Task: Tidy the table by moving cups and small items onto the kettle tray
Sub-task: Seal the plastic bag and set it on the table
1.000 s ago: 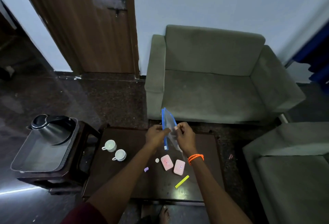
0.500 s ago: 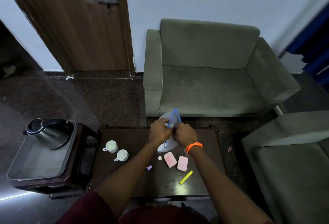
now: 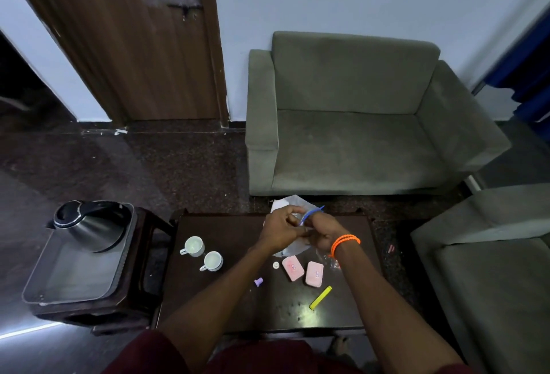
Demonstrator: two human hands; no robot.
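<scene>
Head camera shows our left hand (image 3: 279, 229) and right hand (image 3: 323, 235) close together above the dark wooden desk (image 3: 238, 299), both pinching a clear plastic bag with a blue zip strip (image 3: 293, 205). Our fingers hide most of the bag. Two small white cups (image 3: 194, 246) sit on the desk's left part, handles pointing left. The grey kettle tray (image 3: 77, 278) waits left of the desk.

A dark bench (image 3: 238, 308) is seen with two white cups (image 3: 194, 246) (image 3: 212, 261) at its left, a purple cap (image 3: 259, 281), a white disc (image 3: 276, 265), two pink cases (image 3: 293, 268) (image 3: 314, 274) side by side, and a yellow strip (image 3: 320, 297). On the side stand (image 3: 143, 284) to the left, a grey tray (image 3: 74, 278) is carried, with a kettle (image 3: 92, 226) at its far end.
</scene>
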